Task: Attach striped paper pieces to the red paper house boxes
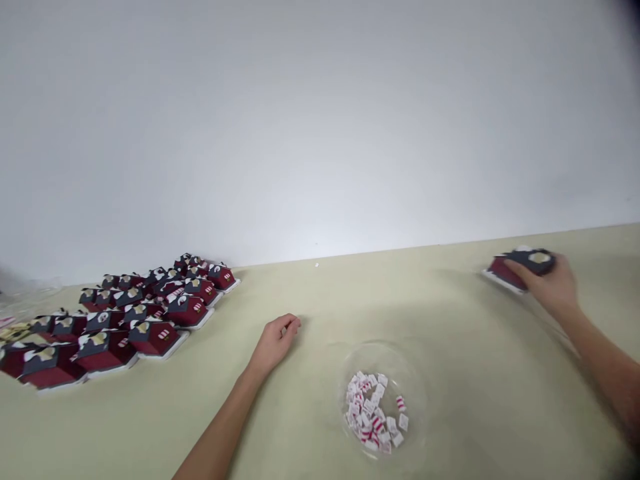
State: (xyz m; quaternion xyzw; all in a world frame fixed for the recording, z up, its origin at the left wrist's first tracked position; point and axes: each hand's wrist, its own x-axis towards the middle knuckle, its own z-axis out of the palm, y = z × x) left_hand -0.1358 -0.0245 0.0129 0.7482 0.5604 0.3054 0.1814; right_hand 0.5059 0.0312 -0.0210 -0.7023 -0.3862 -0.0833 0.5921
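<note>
At the right of the table, my right hand (555,283) is closed around a small model house (506,270) with dark red walls, a dark roof with white patches and a white base. My thumb and palm cover part of its roof. My left hand (277,339) rests on the table with its fingers curled in, and nothing shows in them. Nearest to it is a clear round bowl (417,373), a little to its right. Small white pieces (356,408), some with red stripes, lie inside the bowl.
Many similar model houses (155,337) stand close together in rows at the left of the pale yellow-green table (310,287). A white wall (320,133) rises along its back edge. A tiny white speck (317,265) lies near that edge. Clear plastic (30,300) shows at the far left.
</note>
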